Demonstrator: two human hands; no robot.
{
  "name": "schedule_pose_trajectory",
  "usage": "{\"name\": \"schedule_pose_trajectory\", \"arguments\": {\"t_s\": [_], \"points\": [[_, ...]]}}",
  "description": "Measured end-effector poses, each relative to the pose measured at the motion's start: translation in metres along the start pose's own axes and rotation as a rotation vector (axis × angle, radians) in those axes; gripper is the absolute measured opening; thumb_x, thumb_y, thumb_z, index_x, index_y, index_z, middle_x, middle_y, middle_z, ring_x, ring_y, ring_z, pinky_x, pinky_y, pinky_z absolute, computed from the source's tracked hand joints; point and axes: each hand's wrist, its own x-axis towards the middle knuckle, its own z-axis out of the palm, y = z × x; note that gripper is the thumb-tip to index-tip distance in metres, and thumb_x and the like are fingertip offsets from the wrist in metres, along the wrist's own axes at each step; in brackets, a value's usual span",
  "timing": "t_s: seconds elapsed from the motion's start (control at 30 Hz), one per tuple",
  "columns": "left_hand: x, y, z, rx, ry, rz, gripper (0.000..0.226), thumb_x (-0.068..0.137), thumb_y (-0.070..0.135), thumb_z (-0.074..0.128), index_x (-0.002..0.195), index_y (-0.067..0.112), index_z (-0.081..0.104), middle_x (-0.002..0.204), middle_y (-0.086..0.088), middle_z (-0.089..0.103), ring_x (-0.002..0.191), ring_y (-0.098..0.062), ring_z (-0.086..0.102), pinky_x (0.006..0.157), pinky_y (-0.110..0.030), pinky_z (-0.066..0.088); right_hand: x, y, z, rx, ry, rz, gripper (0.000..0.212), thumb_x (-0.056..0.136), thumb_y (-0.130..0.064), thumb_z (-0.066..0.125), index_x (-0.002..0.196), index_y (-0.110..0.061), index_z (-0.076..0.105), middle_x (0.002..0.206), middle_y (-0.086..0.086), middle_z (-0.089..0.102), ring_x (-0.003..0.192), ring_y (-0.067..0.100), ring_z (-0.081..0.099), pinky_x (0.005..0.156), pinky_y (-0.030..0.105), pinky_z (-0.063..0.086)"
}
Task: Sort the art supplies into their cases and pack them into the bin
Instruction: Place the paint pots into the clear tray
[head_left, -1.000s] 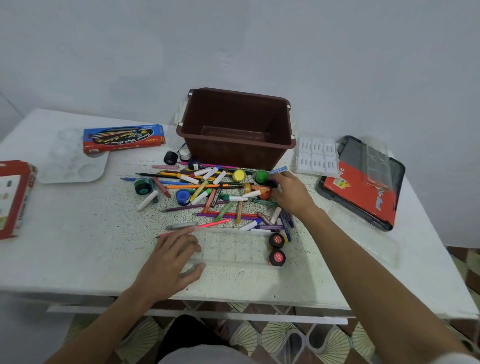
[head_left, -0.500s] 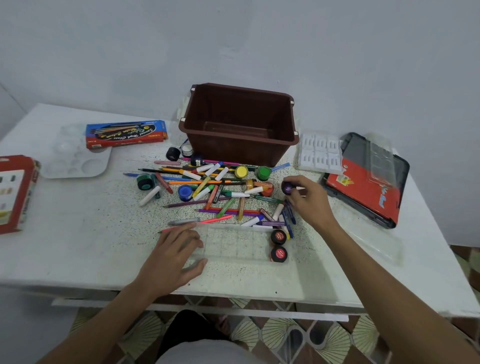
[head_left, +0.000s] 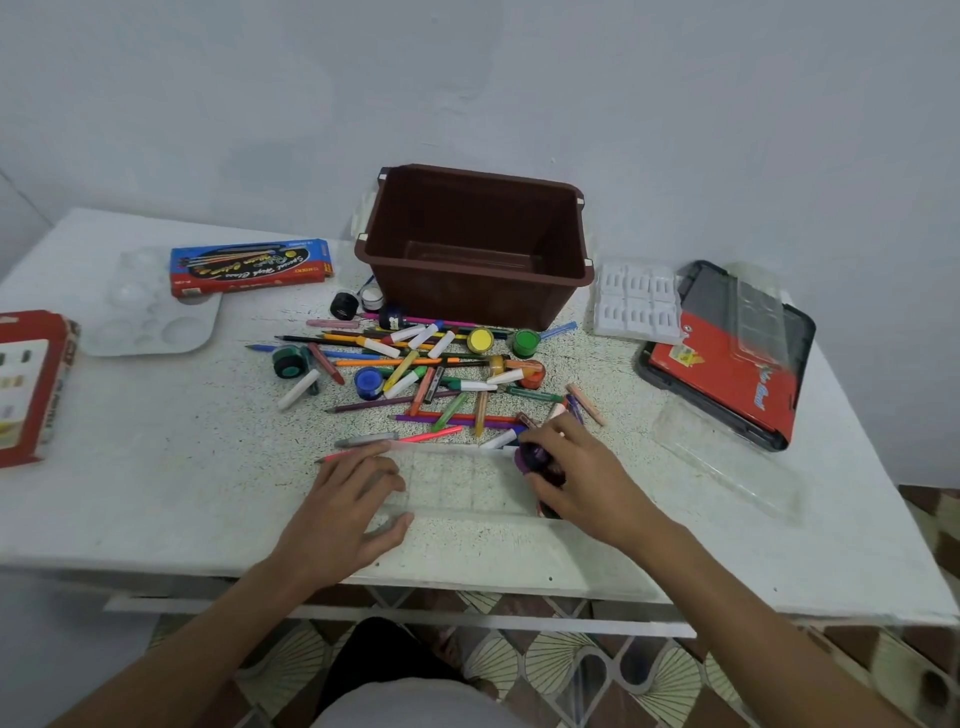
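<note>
Left hand, flat: steadies tray. Right hand: grips purple pot at tray's right end, likely to slot it in.

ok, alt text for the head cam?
A person's right hand holds a purple paint pot at the right end of a clear tray, while the left hand rests flat on its left end. Behind lies a pile of pens and paint pots before an empty brown bin.

a white table stands against a pale grey-blue wall, its top speckled and worn through the middle. under its near edge runs a white bar, and below lies a floor of brown, fan-patterned tiles.
</note>
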Motion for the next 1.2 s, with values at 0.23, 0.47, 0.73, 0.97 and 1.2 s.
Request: {"name": "schedule_pose_trajectory", "arguments": {"t_s": [0.23, 0.47, 0.73, 0.97, 1.2], "points": [[0.0, 0.0, 0.0, -0.007, 0.002, 0.0, 0.03, 0.088, 0.044, 0.06, 0.1, 0.017, 0.066, 0.112, 0.002, 0.061, 0.131, -0.021, 0.047, 0.1, -0.038, 0.038, 0.001, 0.004, 0.019, -0.301, 0.066, -0.131, 0.033, 0.078, -0.017, 0.074, 0.109, -0.015, 0.062, 0.102, 0.002, 0.064, 0.084, 0.023, 0.047, 0.071, 0.035, 0.044], [-0.001, 0.0, 0.0, 0.006, 0.003, 0.0, 0.03, 0.089, 0.044, 0.058, 0.1, 0.017, 0.065, 0.113, 0.001, 0.061, 0.132, -0.021, 0.047, 0.1, -0.039, 0.039, -0.003, 0.006, 0.028, -0.279, 0.087, -0.106, 0.025, 0.08, -0.018, 0.074, 0.104, -0.014, 0.065, 0.107, 0.005, 0.061, 0.093, 0.026, 0.05, 0.076, 0.038, 0.049], [-0.002, -0.005, 0.001, -0.008, 0.007, -0.009, 0.03, 0.093, 0.048, 0.057, 0.1, 0.021, 0.068, 0.121, 0.005, 0.061, 0.137, -0.016, 0.043, 0.103, -0.042, 0.038, -0.001, 0.008, 0.022, -0.127, 0.048, -0.055, 0.028, 0.087, -0.034, 0.057, 0.109, -0.018, 0.063, 0.109, 0.001, 0.058, 0.092, 0.02, 0.047, 0.081, 0.033, 0.045], [-0.002, -0.004, 0.002, -0.013, 0.016, -0.014, 0.032, 0.094, 0.049, 0.054, 0.1, 0.022, 0.069, 0.126, 0.005, 0.061, 0.139, -0.015, 0.041, 0.103, -0.043, 0.037, 0.039, 0.016, -0.002, 0.005, 0.174, 0.114, 0.031, 0.092, -0.021, 0.063, 0.123, -0.015, 0.061, 0.108, 0.004, 0.059, 0.102, 0.021, 0.051, 0.082, 0.029, 0.038], [-0.002, -0.006, 0.004, -0.035, 0.036, -0.025, 0.032, 0.093, 0.051, 0.056, 0.099, 0.023, 0.07, 0.13, 0.007, 0.061, 0.14, -0.013, 0.04, 0.103, -0.043, 0.038, 0.088, 0.036, -0.02, -0.078, 0.063, 0.24, 0.05, 0.091, -0.02, 0.063, 0.139, -0.017, 0.05, 0.119, 0.012, 0.058, 0.111, 0.03, 0.054, 0.087, 0.038, 0.045]]}}
